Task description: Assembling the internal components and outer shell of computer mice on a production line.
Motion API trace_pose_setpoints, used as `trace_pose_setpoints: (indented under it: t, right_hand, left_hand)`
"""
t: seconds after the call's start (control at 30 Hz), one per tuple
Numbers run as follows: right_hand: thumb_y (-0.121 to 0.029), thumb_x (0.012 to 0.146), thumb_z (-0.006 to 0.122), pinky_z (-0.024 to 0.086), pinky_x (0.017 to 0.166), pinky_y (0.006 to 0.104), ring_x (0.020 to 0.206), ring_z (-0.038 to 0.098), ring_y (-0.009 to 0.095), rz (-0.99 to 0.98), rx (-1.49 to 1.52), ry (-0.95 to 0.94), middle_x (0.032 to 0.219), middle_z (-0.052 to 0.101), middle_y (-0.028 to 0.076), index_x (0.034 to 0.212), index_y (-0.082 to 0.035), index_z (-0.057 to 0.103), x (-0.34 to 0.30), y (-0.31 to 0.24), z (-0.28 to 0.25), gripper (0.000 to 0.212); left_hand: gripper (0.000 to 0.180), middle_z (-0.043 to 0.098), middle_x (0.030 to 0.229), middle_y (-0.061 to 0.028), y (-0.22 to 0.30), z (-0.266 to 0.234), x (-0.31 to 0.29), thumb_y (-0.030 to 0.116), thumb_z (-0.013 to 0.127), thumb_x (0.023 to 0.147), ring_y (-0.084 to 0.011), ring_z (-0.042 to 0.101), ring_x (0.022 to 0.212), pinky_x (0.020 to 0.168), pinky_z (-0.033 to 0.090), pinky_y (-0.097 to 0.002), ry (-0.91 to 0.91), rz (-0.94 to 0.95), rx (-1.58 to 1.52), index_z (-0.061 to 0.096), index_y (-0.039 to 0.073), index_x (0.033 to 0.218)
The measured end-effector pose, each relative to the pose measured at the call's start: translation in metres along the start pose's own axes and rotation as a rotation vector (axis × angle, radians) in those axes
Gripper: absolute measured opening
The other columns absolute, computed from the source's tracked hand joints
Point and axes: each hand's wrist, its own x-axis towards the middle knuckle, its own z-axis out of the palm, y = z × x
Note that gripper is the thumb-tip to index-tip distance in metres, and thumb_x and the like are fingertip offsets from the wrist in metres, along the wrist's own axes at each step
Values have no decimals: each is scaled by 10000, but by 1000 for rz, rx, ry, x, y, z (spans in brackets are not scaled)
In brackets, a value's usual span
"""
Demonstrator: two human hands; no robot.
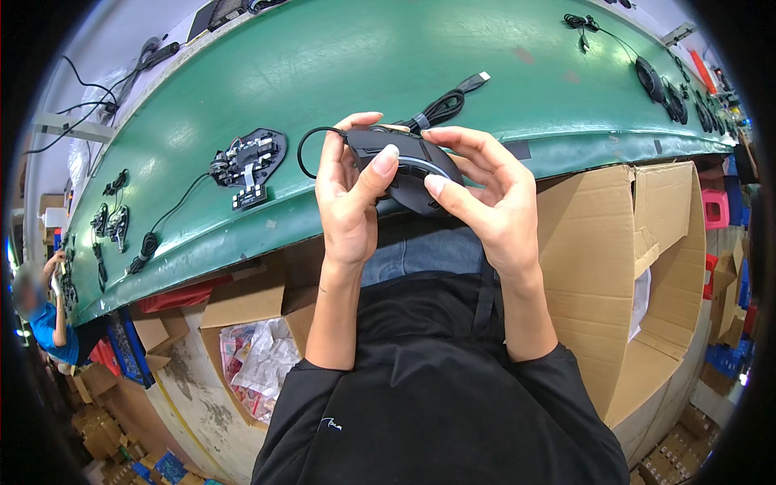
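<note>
A black computer mouse (414,168) is held between both hands above the near edge of the green work surface. My left hand (349,190) grips its left end, thumb on the upper side and fingers behind. From the right, my right hand (493,182) closes on the other end, its thumb tip pressed on the shell. The mouse's cable loops out at the left, and a tied cable bundle with a USB plug (453,101) lies just beyond the hands. To the left rests an opened mouse base (250,162) with its circuit parts exposed and a cable attached.
The green work surface (323,73) curves across the view. More mouse parts with cables (113,222) lie at its left end, several finished-looking mice (651,81) at the right. Cardboard boxes (578,267) stand on both sides of my lap. A person in blue (52,319) works at far left.
</note>
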Motion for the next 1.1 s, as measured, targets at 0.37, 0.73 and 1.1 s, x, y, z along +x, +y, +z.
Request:
trace_pose_setpoints:
  t: [0.37,0.73,1.1]
  right_hand:
    - [-46,797,780,592,812,287,1050,655,199,-33,-78,41,1170,651,143,1215,51,613,-1,7,7,460]
    - [-71,773,803,602,766,280,994,669,175,-59,-114,62,1100,677,150,1151,58,654,-2,5,13,426]
    - [-120,732,837,587,775,298,944,684,173,-180,-263,82,1022,706,148,1138,33,631,-1,9,22,480]
  left_hand:
    - [521,621,1132,-136,2,-3,-1,118,708,873,-186,593,1050,959,455,-324,-22,6,-6,455,-18,1307]
    - [538,619,1159,-151,2,-7,-1,144,708,877,-208,594,1074,976,450,-344,-53,33,-7,451,-12,1322]
    - [551,622,1163,-160,3,-7,-2,160,726,866,-209,598,1072,968,464,-346,-38,21,7,462,-11,1319]
